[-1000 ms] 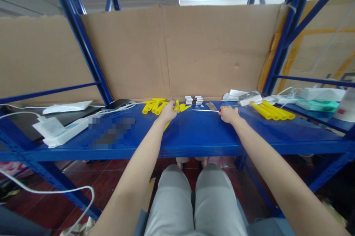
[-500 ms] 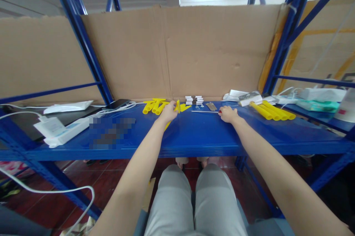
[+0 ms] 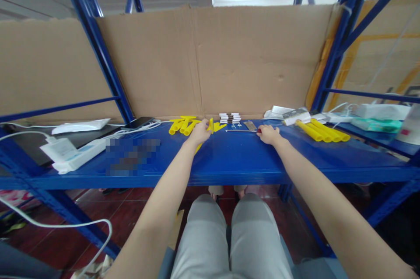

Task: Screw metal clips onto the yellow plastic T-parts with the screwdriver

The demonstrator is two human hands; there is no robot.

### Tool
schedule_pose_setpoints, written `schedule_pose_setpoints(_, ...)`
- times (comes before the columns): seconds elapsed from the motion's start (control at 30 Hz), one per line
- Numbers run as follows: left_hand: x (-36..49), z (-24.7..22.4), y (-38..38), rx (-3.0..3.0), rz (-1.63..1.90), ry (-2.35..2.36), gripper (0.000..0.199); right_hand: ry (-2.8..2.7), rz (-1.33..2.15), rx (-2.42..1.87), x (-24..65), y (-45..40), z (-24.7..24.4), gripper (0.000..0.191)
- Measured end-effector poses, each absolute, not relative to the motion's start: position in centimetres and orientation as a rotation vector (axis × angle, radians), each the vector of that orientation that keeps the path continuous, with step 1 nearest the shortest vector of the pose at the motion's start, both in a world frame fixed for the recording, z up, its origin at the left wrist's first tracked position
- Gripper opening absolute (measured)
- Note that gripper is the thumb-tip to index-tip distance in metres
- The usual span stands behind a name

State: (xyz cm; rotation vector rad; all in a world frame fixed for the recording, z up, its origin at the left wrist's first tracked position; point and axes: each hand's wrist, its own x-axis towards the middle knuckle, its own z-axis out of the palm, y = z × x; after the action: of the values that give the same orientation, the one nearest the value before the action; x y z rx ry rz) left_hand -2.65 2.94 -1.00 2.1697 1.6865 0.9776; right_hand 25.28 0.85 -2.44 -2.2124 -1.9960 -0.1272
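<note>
My left hand [image 3: 199, 132] is closed around a yellow plastic piece [image 3: 211, 126], part of which shows beyond the fingers and below the palm. My right hand [image 3: 269, 134] grips the red handle of a screwdriver [image 3: 243, 130]. Its long thin shaft points left across the table, and the tip is near the yellow piece without touching it. Just left of my left hand lies a pile of yellow tubes [image 3: 184, 126]. Behind the shaft sit a stack of white strips with dark middles [image 3: 230, 118], some tiny metal parts [image 3: 239, 125] and a small greyish flat packet [image 3: 250, 126].
Several yellow tubes [image 3: 323, 131] lie on the blue table [image 3: 236, 161] at the right, near white boxes [image 3: 295, 116]. A white power strip [image 3: 82, 156] with cables stands at the left. A cardboard sheet [image 3: 236, 60] closes off the back between blue posts [image 3: 98, 51].
My right hand has shifted very slightly left with the screwdriver, bringing its tip a little nearer the yellow piece. My left hand stays in place.
</note>
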Motion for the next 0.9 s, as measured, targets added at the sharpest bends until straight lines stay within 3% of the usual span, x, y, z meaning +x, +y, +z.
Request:
schedule_pose_setpoints(0.33, -1.9, -0.3, 2.4, 1.723, 1.23, 1.491, 0.038, -1.987, -0.153, -2.151, 25.3, 0.8, -2.5, 0.035)
schedule_pose_setpoints(0.5, -1.8, 0.1, 2.3, 1.56, 1.209, 1.432, 0.026, -1.982, -0.158, -2.153, 25.0, 0.5, -2.2, 0.037)
schedule_pose_setpoints(0.9, -1.8, 0.3, 2.3, 1.306, 1.204, 1.259, 0.055, -2.062, -0.24, -2.016, 23.5, -0.8, -1.4, 0.035)
